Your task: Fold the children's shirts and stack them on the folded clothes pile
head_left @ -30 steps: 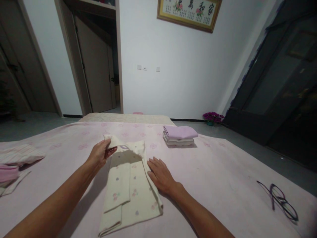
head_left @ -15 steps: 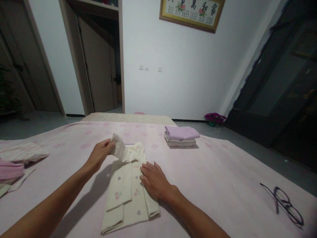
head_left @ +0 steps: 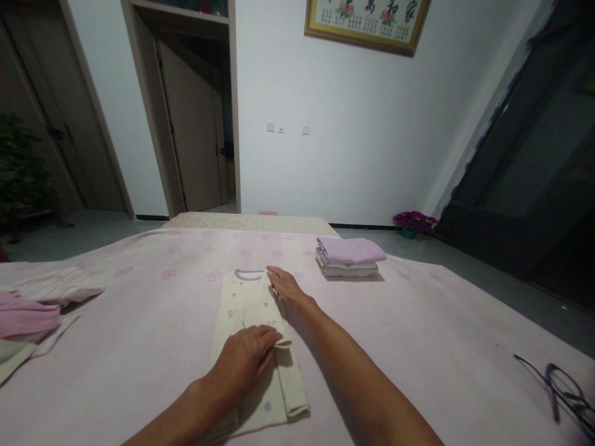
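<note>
A cream garment (head_left: 246, 303) with small printed flowers and a purple-trimmed neckline lies folded lengthwise on the bed. My left hand (head_left: 242, 365) rests palm down on its lower part, over a folded flap; its thumb is hidden, so any grip is unclear. My right hand (head_left: 286, 288) lies at the garment's upper right edge, fingers stretched out and touching the cloth. The garment's bottom end is partly hidden behind my left hand and forearm.
The pink-flowered bed sheet (head_left: 139, 297) spreads around the garment. A folded lilac and white stack (head_left: 348, 257) sits beyond my right hand. Pink and striped clothes (head_left: 41, 306) lie at the left, and dark-framed glasses (head_left: 564, 390) lie at the right edge.
The raised cloth fold now lies flat, and the purple neckline shows. My left hand has moved down over the garment's lower part. My right hand has moved up to its top edge.
</note>
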### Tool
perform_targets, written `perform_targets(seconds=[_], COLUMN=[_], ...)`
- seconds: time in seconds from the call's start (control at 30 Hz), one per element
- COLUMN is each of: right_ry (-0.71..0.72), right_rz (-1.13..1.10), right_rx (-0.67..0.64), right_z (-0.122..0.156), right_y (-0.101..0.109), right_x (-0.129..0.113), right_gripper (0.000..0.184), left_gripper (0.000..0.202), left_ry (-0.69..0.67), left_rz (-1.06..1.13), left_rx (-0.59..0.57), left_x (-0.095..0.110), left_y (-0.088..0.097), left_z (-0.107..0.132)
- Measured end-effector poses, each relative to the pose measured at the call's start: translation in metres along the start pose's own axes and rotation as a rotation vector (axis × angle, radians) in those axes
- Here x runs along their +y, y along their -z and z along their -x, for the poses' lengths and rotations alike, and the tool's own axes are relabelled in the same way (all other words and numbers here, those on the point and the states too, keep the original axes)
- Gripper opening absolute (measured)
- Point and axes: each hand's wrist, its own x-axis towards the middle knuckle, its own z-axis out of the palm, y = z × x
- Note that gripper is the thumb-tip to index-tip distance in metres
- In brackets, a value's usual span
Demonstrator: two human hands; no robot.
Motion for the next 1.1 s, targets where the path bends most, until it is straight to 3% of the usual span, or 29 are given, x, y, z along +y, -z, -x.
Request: perform_targets(seconds=[0.17, 0.4, 0.5, 0.83, 1.1], right_ry=[-0.018, -0.101, -0.140, -0.217, -0.182], right_rz=[0.093, 0.202, 0.259, 0.477, 0.488], right_rx=[-0.055, 0.006, 0.040, 0.055, -0.024], right_z=[-0.015, -0.018, -0.016, -0.016, -0.005], right_y=[-0.009, -0.015, -0.015, -0.007, 0.003], right_x=[0.008, 0.017, 0.018, 0.020, 0.019], right_gripper=[0.033, 0.048, 0.047, 0.032, 0.039], left_gripper=[0.031, 0.024, 0.021, 0.019, 0.022], left_ry=[-0.024, -0.085, -0.101, -0.133, -0.209], left_rz=[-0.014, -0.016, -0.030, -0.051, -0.020], left_rx=[-0.010, 0.007, -0.006, -0.015, -0.048], left_x=[0.009, 0.010, 0.010, 0.016, 0.004], left_y=[-0.007, -0.025, -0.029, -0.029, -0.020], left_z=[-0.001, 0.000, 0.002, 0.003, 0.009])
